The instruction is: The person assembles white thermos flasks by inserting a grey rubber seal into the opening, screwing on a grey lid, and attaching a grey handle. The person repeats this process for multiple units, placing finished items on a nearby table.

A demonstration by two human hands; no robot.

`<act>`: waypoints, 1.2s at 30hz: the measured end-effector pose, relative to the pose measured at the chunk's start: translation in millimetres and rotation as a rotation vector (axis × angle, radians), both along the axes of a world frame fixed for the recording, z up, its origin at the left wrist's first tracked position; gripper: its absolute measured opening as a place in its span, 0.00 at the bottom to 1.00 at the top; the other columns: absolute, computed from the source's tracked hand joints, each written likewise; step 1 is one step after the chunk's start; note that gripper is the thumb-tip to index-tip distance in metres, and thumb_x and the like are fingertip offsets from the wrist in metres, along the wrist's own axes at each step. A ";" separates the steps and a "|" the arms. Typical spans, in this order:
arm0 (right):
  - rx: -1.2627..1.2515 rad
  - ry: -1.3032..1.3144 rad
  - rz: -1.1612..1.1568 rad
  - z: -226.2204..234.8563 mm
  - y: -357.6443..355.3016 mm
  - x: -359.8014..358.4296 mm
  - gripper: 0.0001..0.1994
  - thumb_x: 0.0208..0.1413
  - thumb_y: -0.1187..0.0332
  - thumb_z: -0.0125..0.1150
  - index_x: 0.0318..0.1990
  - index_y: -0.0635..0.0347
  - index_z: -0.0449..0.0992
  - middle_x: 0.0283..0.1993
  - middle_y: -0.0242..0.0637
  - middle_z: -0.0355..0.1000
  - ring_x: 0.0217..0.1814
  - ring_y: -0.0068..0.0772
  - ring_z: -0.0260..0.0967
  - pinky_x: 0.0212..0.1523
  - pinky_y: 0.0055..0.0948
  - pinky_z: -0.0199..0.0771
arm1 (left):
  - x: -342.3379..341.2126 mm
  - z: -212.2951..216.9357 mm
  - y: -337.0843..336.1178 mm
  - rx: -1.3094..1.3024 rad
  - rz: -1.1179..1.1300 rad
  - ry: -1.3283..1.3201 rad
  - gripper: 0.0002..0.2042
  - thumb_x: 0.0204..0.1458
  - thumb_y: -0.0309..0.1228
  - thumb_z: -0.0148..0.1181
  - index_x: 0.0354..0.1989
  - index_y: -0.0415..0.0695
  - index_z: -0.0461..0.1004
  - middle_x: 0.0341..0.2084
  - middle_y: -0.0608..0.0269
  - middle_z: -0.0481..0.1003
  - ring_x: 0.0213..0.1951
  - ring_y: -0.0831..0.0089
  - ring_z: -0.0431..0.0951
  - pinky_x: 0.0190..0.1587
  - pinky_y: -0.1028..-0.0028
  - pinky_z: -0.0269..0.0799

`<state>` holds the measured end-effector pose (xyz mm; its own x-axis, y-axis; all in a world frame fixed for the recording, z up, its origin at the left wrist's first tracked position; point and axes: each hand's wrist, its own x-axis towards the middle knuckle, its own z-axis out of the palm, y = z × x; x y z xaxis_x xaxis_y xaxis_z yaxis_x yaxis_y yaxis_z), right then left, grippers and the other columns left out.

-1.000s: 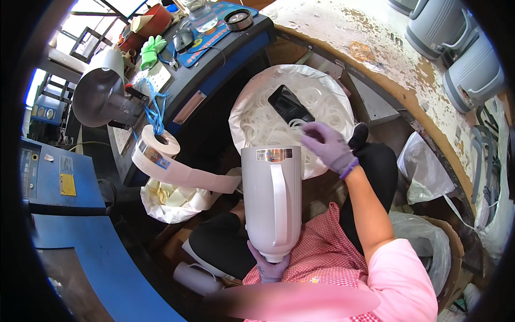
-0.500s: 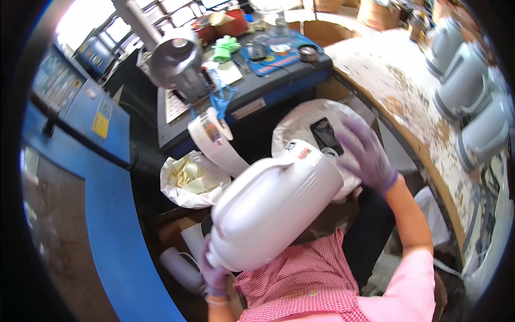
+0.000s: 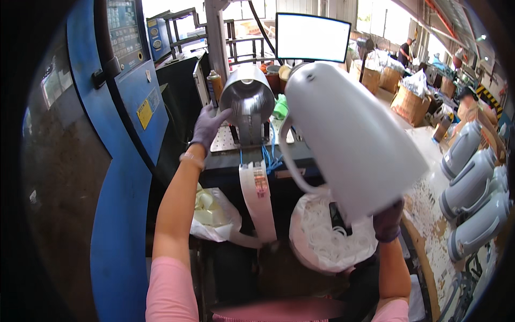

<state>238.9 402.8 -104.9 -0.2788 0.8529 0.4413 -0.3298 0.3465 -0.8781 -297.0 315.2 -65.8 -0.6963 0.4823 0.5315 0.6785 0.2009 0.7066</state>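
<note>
Because the purple-gloved right hand (image 3: pixel 388 221), fingers mostly hidden, holds the grey plastic jug (image 3: pixel 348 142) in the air by just its wide end, it could slip, with the purple-gloved left hand (image 3: pixel 206 127) spread and empty

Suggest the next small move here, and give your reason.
I'd probably have the right hand bring the grey jug left toward the metal cylinder: that hand supports the jug at its lower end, the cylinder's open mouth faces the person and looks unfilled, and the left hand holds nothing beside it.
</note>
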 end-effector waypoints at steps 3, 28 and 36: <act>-0.031 -0.131 -0.177 50.1 35.3 -48.8 0.20 0.64 0.51 0.57 0.39 0.64 0.75 0.22 0.33 0.70 0.17 0.21 0.65 0.17 0.23 0.61 | -5.7 17.0 60.4 -0.135 -0.124 -0.312 0.24 0.55 0.46 0.61 0.46 0.35 0.76 0.29 0.56 0.77 0.30 0.67 0.78 0.32 0.69 0.72; 1.078 -0.398 -0.152 99.3 50.3 -249.8 0.41 0.56 0.46 0.66 0.66 0.68 0.58 0.64 0.54 0.63 0.62 0.51 0.66 0.61 0.42 0.68 | 269.2 -112.7 -257.2 0.159 -0.293 -0.413 0.20 0.52 0.32 0.67 0.50 0.38 0.69 0.37 0.53 0.72 0.37 0.66 0.73 0.42 0.71 0.68; -0.397 -0.070 0.963 -78.5 -102.2 -29.8 0.63 0.42 0.54 0.79 0.77 0.61 0.37 0.77 0.41 0.48 0.78 0.36 0.44 0.75 0.38 0.46 | 244.1 -76.3 -287.0 -0.395 -1.121 -0.423 0.53 0.40 0.44 0.80 0.74 0.43 0.54 0.69 0.51 0.62 0.69 0.52 0.62 0.71 0.56 0.56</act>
<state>209.1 300.6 -183.5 -0.9320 0.3364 0.1349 -0.2578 -0.3539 -0.8990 -52.9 28.2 -142.1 0.1171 0.9917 0.0529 0.3482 -0.0909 0.9330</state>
